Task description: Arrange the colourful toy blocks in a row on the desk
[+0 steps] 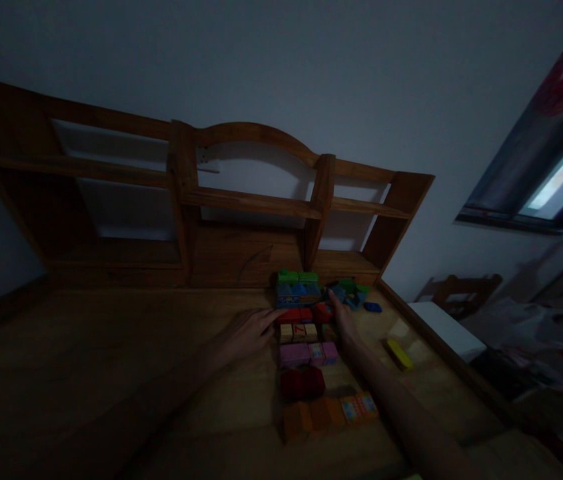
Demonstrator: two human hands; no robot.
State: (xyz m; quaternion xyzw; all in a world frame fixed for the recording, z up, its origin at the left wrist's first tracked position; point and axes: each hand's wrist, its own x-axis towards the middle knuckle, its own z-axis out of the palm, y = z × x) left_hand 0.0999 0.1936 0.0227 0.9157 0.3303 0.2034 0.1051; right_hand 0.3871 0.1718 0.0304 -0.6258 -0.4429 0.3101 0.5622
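Coloured wooden blocks lie in rows on a wooden desk (111,373): green blocks (297,276) and blue blocks (298,291) at the back, then a red row (295,315), a tan row (298,331), pink blocks (306,353), dark red blocks (302,383) and orange blocks (328,413) nearest me. My left hand (248,333) rests flat on the desk with its fingertips touching the left end of the red row. My right hand (344,319) reaches along the right side of the rows, fingers at the red and blue blocks; what it grips is unclear in the dim light.
A yellow block (400,354) and a blue block (372,307) lie apart to the right. A wooden shelf unit (251,200) stands at the desk's back. Right of the desk are a white board (444,327), a chair (461,290) and a window (561,177).
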